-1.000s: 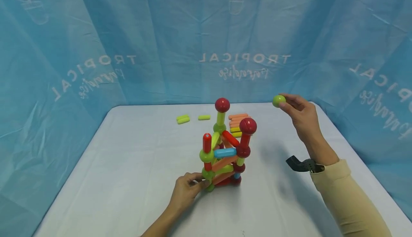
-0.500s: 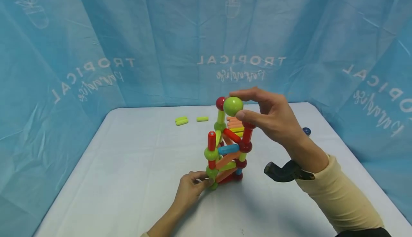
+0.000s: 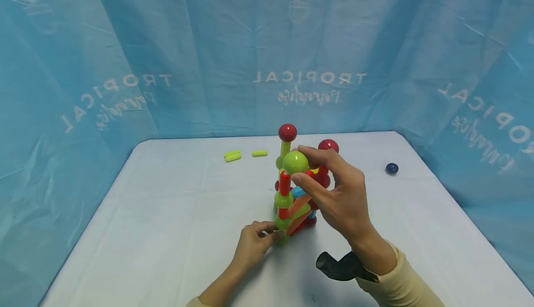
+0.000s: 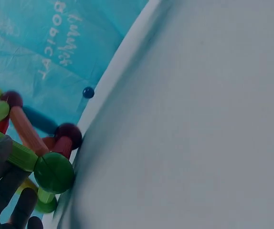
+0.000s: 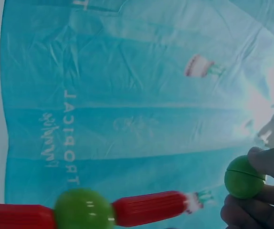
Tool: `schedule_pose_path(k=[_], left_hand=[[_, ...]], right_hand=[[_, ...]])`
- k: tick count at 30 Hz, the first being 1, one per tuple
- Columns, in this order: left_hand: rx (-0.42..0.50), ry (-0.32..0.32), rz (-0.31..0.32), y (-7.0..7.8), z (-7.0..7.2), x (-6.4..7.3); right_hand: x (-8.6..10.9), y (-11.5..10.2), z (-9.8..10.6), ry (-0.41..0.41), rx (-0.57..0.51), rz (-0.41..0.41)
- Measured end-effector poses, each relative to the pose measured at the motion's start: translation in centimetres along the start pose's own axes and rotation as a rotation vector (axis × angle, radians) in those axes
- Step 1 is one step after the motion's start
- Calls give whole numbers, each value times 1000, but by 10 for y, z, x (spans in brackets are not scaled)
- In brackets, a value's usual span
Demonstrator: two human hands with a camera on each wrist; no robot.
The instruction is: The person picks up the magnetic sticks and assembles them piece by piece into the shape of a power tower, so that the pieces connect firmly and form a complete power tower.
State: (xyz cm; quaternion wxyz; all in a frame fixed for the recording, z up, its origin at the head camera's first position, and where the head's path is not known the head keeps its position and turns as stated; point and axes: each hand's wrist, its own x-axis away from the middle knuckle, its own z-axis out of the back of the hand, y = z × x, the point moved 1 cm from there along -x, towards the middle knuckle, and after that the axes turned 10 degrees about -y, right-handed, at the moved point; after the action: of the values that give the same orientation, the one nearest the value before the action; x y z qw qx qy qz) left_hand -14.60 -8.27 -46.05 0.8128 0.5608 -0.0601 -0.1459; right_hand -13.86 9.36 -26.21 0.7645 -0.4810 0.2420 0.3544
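A tower of coloured rods and balls stands on the table, with a green ball (image 3: 283, 199) and an upright red rod (image 3: 285, 184) at its near corner. My right hand (image 3: 340, 191) pinches a loose green ball (image 3: 295, 163) between thumb and fingers, just above that rod's top in the head view. In the right wrist view a gap shows between the held ball (image 5: 244, 177) and the red rod's end (image 5: 151, 208). Low on the tower, my left hand (image 3: 256, 244) grips its near green corner. Red balls (image 3: 287, 132) cap two other uprights.
Loose lime rods (image 3: 232, 156) lie at the back, with another lime rod (image 3: 259, 153) beside them. A dark blue ball (image 3: 391, 168) rests at the right of the white table (image 3: 167, 214). A blue printed curtain (image 3: 225, 42) hangs behind and at both sides.
My right hand has brought the green ball left and down from the table's far right to above the near red rod. The left hand stays at the tower's base, which shifted slightly right in view.
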Motion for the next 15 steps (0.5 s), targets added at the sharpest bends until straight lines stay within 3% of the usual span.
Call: schedule_pose_path(k=[9, 15], left_hand=[[-21, -33, -11, 4, -15, -5], [-21, -36, -18, 6, -18, -7]], right_hand=[[18, 25, -2, 8, -30, -86], [23, 30, 3, -8, -30, -80]])
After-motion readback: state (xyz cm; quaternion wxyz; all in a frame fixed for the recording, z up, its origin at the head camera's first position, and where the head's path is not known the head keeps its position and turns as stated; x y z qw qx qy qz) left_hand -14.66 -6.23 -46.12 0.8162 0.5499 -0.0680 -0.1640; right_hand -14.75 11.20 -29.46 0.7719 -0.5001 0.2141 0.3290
